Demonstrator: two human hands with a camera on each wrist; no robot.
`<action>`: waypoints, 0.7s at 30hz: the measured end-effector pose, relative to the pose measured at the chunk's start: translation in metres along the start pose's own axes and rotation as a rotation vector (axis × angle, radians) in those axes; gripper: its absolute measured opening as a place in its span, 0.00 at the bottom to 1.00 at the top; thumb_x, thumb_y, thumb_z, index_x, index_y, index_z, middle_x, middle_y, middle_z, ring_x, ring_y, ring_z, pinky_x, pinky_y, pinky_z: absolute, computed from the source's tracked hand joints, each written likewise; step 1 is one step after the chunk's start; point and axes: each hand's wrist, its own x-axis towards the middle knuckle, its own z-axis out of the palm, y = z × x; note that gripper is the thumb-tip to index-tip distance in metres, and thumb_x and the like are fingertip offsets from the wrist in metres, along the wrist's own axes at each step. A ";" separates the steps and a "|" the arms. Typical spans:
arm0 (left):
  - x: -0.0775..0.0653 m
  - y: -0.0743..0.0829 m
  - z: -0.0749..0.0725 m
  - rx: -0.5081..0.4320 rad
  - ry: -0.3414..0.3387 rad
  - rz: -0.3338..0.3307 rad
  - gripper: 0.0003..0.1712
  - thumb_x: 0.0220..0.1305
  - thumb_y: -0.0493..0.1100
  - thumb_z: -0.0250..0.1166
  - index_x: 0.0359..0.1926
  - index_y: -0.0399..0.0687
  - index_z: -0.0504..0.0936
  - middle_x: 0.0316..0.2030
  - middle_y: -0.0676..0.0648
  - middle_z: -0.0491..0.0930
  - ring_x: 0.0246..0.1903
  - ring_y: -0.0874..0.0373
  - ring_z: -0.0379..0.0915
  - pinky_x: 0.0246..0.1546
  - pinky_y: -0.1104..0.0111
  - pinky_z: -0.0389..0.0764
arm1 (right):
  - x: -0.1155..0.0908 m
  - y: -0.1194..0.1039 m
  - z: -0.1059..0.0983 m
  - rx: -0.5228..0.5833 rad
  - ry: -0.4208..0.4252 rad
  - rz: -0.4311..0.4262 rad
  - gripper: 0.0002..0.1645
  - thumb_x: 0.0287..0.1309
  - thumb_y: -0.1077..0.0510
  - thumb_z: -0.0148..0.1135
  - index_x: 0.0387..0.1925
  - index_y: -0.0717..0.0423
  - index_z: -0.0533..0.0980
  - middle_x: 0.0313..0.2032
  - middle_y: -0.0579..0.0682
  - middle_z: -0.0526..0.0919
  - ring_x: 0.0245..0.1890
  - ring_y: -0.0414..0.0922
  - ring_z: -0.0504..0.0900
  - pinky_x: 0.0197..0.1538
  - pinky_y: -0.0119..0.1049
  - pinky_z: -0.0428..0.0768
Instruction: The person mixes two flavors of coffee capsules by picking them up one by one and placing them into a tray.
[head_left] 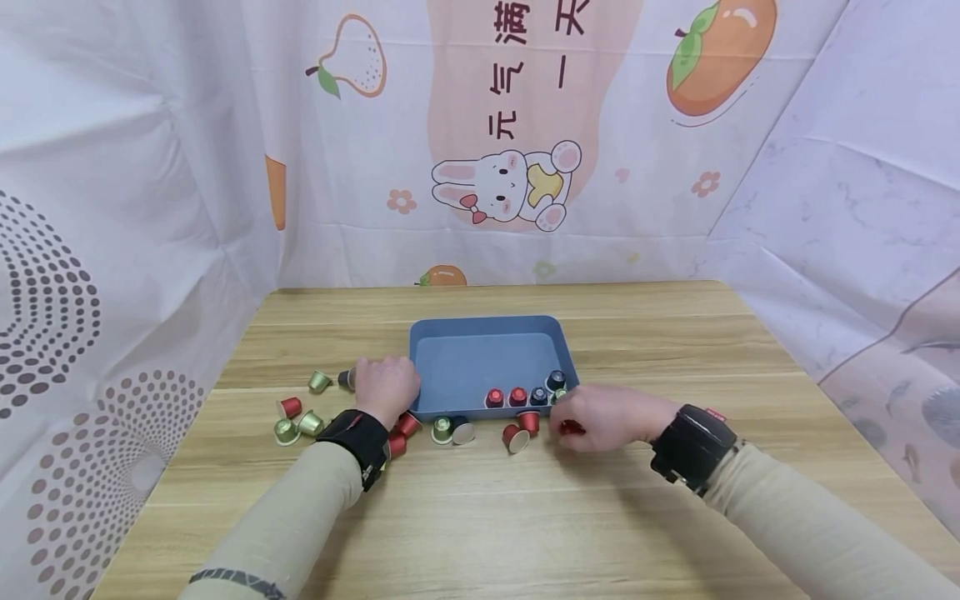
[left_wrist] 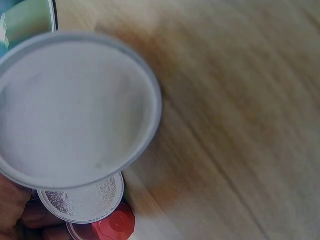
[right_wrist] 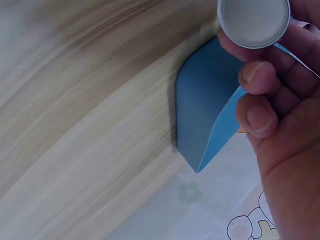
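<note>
Head view: right grip (head_left: 603,417) grasps a red capsule (head_left: 572,427) by the near right corner of the blue tray (head_left: 480,360). Whether the left grip (head_left: 387,387), at its left edge, holds anything, I cannot tell

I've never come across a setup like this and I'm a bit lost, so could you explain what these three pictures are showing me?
There's no machine here, just a person's bare left hand and right hand, with a black band on each wrist. The wide picture comes from a camera worn on the head, looking forward and down; the two close-ups come from cameras on the wrists, one each.

On the wooden table sits a blue tray. Red, green and dark capsules are grouped towards its near right corner, and loose capsules lie outside it. The right hand holds one capsule, its pale lid facing that wrist's camera. The left hand is at the tray's left side; I can't tell whether it grips anything.
</note>
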 end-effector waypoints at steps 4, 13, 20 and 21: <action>0.000 0.000 0.000 -0.001 0.007 0.002 0.24 0.69 0.38 0.55 0.12 0.50 0.72 0.17 0.49 0.74 0.24 0.50 0.74 0.37 0.51 0.70 | 0.002 -0.002 -0.002 -0.025 0.047 -0.027 0.05 0.58 0.63 0.68 0.32 0.50 0.80 0.27 0.38 0.75 0.28 0.30 0.71 0.33 0.27 0.74; -0.001 0.000 0.001 -0.005 0.023 0.009 0.24 0.69 0.38 0.55 0.12 0.50 0.72 0.17 0.48 0.74 0.24 0.50 0.74 0.37 0.51 0.70 | 0.005 -0.006 -0.007 0.011 0.037 0.048 0.03 0.62 0.59 0.69 0.37 0.52 0.82 0.29 0.37 0.76 0.28 0.32 0.72 0.34 0.27 0.74; -0.001 0.000 -0.001 -0.003 0.008 0.003 0.24 0.70 0.40 0.56 0.13 0.50 0.73 0.19 0.49 0.76 0.25 0.50 0.75 0.38 0.52 0.70 | 0.008 -0.008 -0.014 0.018 0.094 0.008 0.05 0.60 0.63 0.69 0.35 0.50 0.80 0.27 0.37 0.74 0.28 0.35 0.73 0.33 0.27 0.73; 0.000 0.000 -0.001 -0.003 0.007 0.002 0.24 0.70 0.40 0.56 0.13 0.50 0.73 0.19 0.49 0.76 0.25 0.50 0.75 0.38 0.52 0.70 | 0.008 -0.008 -0.014 0.020 0.103 0.001 0.06 0.60 0.63 0.69 0.35 0.50 0.80 0.27 0.37 0.74 0.28 0.36 0.73 0.33 0.27 0.74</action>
